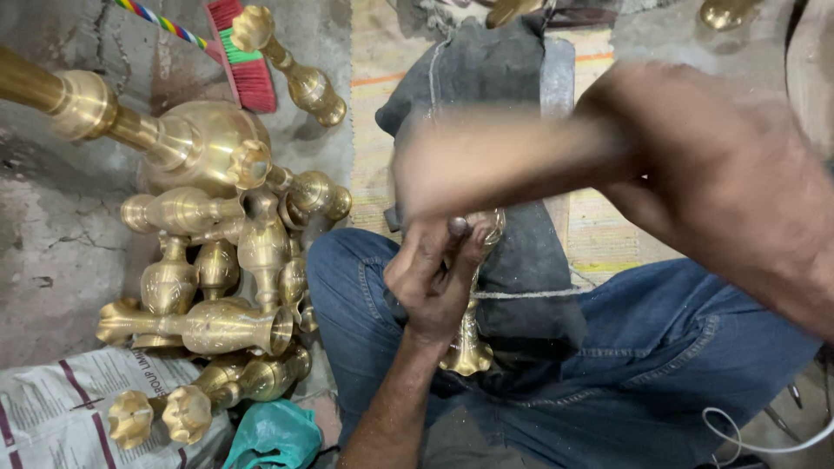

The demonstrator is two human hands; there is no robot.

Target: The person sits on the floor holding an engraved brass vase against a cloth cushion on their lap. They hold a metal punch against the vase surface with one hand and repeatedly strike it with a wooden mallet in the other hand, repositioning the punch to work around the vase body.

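left hand gripping brass stem, right forearm blurred

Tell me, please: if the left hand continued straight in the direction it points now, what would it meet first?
Probably the dark cloth pad just beyond the left hand, which grips a brass piece; depth is unclear.

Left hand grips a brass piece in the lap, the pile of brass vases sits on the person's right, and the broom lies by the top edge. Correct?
Not quite: the head view shows the pile of brass vases on the person's left, not right. The left hand does grip a brass piece in the lap, and the broom lies by the top edge.
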